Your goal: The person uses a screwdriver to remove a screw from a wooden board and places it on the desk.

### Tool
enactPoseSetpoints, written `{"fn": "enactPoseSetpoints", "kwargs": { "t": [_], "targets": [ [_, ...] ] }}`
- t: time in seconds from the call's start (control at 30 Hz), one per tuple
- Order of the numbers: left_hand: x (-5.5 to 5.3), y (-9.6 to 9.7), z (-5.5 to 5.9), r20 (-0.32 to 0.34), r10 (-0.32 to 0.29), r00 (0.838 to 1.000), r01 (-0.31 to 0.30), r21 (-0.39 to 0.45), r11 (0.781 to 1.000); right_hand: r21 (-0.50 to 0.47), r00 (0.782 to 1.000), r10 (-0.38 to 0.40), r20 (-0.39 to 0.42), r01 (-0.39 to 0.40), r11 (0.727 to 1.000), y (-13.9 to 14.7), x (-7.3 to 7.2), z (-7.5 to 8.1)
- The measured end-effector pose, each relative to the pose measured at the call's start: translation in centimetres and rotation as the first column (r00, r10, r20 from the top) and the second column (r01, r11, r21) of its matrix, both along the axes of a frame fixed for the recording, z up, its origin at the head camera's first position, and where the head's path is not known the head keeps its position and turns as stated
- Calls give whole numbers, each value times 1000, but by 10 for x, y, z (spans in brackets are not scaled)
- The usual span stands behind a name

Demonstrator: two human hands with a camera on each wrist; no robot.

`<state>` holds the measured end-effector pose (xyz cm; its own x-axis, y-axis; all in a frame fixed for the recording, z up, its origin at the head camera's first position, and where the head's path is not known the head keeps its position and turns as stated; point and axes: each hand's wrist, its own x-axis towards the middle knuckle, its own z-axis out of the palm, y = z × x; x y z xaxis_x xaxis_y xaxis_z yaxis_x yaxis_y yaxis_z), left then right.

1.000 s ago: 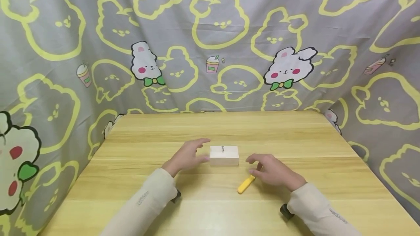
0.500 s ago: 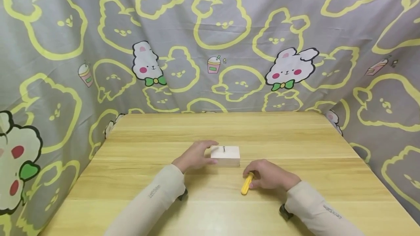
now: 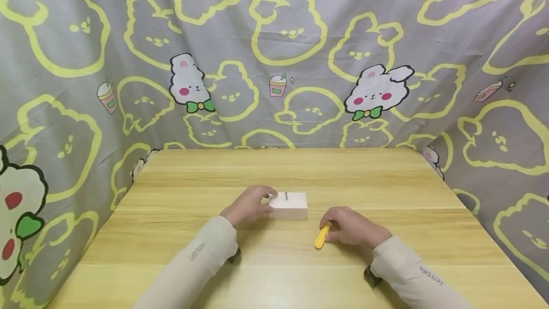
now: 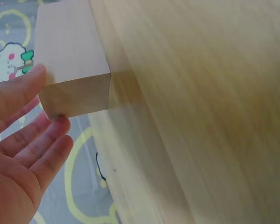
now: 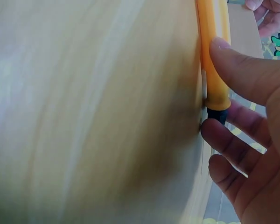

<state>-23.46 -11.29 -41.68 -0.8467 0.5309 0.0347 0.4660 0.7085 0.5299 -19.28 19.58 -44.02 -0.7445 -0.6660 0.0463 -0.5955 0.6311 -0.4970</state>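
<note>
1. As is seen at the back and sides, a grey curtain (image 3: 309,37) printed with yellow outlines and white rabbits is hung.
2. Below it, a wood-grained table (image 3: 274,280) is set.
3. By the left hand (image 3: 249,205), fingers half spread, the left end of a pale block (image 3: 289,209) is held between thumb and fingertips, mid-table.
4. By the right hand (image 3: 351,225), more tightly bent, a yellow handle (image 3: 322,237) is pinched, nearer and right of the block.
5. From the block's top, a small metal screw (image 3: 286,196) is raised.
</note>
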Motion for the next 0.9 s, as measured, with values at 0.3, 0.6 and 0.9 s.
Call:
{"fn": "enactPoseSetpoints", "kwargs": {
  "t": [0.3,0.6,0.9],
  "targets": [
    [1,-17,2,3,13,1000,-13,-1,1000,16,999,-9,-37,9,1000,2,-2,-2],
    [-2,-14,0,-17,3,1000,-3,-13,1000,61,990,-44,-136,52,997,1,-4,-5],
    [-2,-11,-2,9,60,998,-60,5,998,-48,975,-111,-190,104,993,7,-13,-3]
  ]
}}
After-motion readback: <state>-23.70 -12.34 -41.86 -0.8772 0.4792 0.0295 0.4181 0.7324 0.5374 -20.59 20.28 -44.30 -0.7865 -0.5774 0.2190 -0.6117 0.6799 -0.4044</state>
